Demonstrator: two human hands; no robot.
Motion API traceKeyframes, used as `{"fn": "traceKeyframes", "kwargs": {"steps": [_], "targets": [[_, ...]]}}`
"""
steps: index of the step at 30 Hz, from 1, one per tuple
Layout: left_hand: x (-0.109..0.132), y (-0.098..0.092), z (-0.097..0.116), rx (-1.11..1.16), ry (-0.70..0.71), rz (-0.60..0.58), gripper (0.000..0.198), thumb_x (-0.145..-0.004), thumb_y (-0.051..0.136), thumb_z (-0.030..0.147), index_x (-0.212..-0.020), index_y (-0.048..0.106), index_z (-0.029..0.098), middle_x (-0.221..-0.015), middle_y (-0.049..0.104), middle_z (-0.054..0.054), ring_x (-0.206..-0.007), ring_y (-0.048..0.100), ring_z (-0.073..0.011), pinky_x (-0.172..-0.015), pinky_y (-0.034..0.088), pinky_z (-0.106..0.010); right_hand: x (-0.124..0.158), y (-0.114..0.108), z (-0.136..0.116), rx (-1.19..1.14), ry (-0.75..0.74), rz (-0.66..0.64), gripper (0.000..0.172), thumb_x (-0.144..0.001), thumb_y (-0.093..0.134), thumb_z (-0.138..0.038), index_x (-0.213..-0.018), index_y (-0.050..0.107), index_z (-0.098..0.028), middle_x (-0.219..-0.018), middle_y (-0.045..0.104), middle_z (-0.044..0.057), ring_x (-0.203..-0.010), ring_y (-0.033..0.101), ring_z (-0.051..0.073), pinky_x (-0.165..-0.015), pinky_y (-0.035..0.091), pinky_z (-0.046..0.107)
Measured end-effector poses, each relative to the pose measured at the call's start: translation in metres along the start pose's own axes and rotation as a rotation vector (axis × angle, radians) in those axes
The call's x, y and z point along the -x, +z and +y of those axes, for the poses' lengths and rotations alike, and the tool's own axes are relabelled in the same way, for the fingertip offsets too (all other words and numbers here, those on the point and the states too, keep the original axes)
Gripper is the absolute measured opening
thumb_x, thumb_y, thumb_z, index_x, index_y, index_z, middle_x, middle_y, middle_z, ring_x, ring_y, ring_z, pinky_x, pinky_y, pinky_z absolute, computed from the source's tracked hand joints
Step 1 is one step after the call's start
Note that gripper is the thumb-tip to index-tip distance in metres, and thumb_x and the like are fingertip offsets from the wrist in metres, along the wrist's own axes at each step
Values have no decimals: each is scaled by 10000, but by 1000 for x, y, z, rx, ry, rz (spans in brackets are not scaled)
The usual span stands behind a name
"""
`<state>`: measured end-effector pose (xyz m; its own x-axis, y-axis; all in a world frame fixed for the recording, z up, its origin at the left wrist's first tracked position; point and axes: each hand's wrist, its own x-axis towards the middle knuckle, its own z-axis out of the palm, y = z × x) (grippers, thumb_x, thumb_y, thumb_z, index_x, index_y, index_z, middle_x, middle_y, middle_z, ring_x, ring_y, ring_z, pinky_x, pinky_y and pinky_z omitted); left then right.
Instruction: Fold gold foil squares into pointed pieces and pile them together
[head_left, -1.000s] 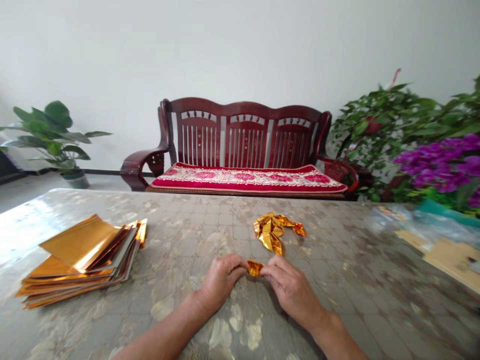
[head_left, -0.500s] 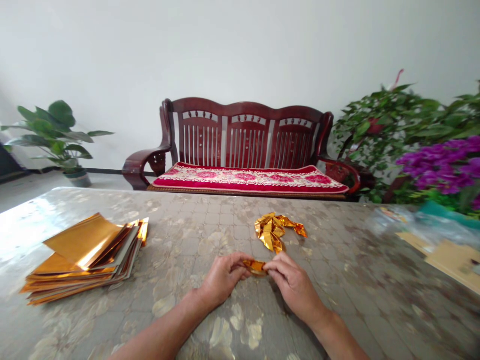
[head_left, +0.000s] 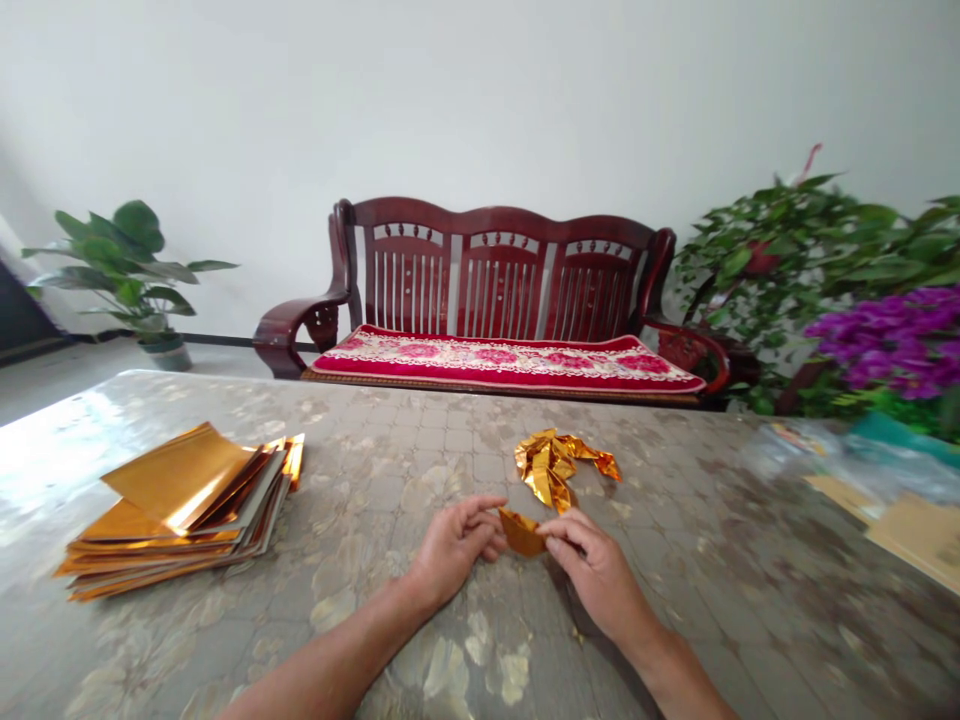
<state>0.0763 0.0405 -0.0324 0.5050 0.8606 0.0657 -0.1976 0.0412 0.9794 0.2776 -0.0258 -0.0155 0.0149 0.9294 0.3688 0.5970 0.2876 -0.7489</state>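
Centrally, at the lower edge of the view, the bare left forearm (head_left: 330,650) and right forearm (head_left: 679,680) converge on a small folded piece of gold foil (head_left: 522,532), held just above the table (head_left: 675,540) between the two hands. The right hand (head_left: 596,575) grasps the foil's right side between thumb and fingers. The left hand (head_left: 456,548) lies beside it with fingers extended, their tips at the foil's left corner; whether they grip or merely touch it cannot be told.

Just beyond the hands, a crumpled, multi-pointed bundle of gold foil (head_left: 551,467) rests on the mottled, tile-patterned tabletop. To the left, well apart from both hands, lies a loose stack of gold-faced sheets (head_left: 180,520), its top sheet slightly lifted. To the right, near the far table edge, are a clear plastic bag (head_left: 795,445) and flat cardboard (head_left: 915,535).

Beyond the table stands a dark red wooden bench (head_left: 499,265) with slatted back, bearing a red floral cushion (head_left: 502,362). A potted green plant (head_left: 124,265) stands on the floor at left; a leafy plant (head_left: 772,260) and purple flowers (head_left: 885,350) fill the right. A white wall (head_left: 480,90) closes the view.
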Motion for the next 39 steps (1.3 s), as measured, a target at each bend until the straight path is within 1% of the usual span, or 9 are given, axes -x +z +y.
{"fn": "traceKeyframes", "kwargs": {"steps": [4, 7, 12, 19, 22, 25, 29, 33, 39], "targets": [[0, 4, 6, 85, -66, -15, 421, -749, 738, 458, -998, 685, 122, -820, 735, -70, -660, 668, -115, -614, 512, -205, 0, 0, 2, -91, 82, -8, 192, -874, 543, -292, -881, 711, -199, -806, 610, 23, -736, 600, 175, -673, 469, 278], [0, 8, 8, 111, -114, -2, 478, -696, 768, 513, -955, 698, 117, -774, 733, -68, -626, 658, -116, -609, 513, -213, 1, 1, 2, -150, 147, -38, 215, -864, 546, -313, -903, 714, -185, -754, 573, 10, -655, 560, 157, -599, 439, 263], [0, 12, 8, 99, -99, 106, 421, -611, 832, 429, -859, 687, 122, -661, 686, -18, -542, 597, -99, -534, 488, -201, 3, 1, 1, -159, 174, -85, 209, -860, 553, -307, -903, 716, -183, -802, 586, 22, -658, 541, 147, -603, 423, 258], [1, 10, 6, 59, -40, 147, 412, -631, 809, 290, -977, 672, 115, -682, 678, -8, -548, 591, -104, -519, 474, -200, 0, 3, 1, -125, 129, -89, 179, -877, 541, -276, -877, 699, -193, -807, 591, 23, -722, 579, 167, -677, 458, 280], [1, 8, 7, 78, -31, 115, 391, -617, 821, 248, -956, 682, 110, -732, 704, -26, -595, 609, -103, -539, 462, -182, 2, 3, -2, -68, 19, -22, 156, -897, 543, -242, -865, 691, -206, -809, 593, 21, -763, 597, 168, -710, 473, 275], [2, 7, 9, 169, -48, 40, 433, -605, 837, 228, -993, 678, 122, -832, 738, -50, -638, 638, -106, -565, 466, -175, 6, 0, -7, 35, -225, 54, 169, -924, 526, -179, -926, 688, -226, -846, 599, 27, -796, 605, 153, -722, 481, 254], [4, 8, 12, 252, -81, -1, 473, -528, 887, 191, -956, 693, 140, -946, 749, -65, -776, 699, -163, -693, 526, -223, 8, -5, -14, 236, -506, 76, 267, -903, 522, -65, -1027, 679, -242, -877, 631, 38, -792, 610, 145, -711, 492, 247], [6, 13, 12, 208, -21, 41, 358, -574, 891, 282, -849, 718, 130, -826, 755, -58, -740, 696, -156, -722, 542, -237, 7, -10, -16, 372, -590, 104, 280, -891, 528, -31, -1019, 680, -228, -909, 669, 54, -806, 620, 158, -726, 501, 271], [10, 17, 13, 161, 83, 33, 272, -654, 845, 324, -808, 730, 131, -753, 738, -47, -677, 672, -142, -678, 539, -230, 6, -12, -12, 391, -584, 128, 276, -883, 543, -34, -1024, 685, -223, -933, 689, 58, -829, 634, 170, -740, 512, 290]]}}
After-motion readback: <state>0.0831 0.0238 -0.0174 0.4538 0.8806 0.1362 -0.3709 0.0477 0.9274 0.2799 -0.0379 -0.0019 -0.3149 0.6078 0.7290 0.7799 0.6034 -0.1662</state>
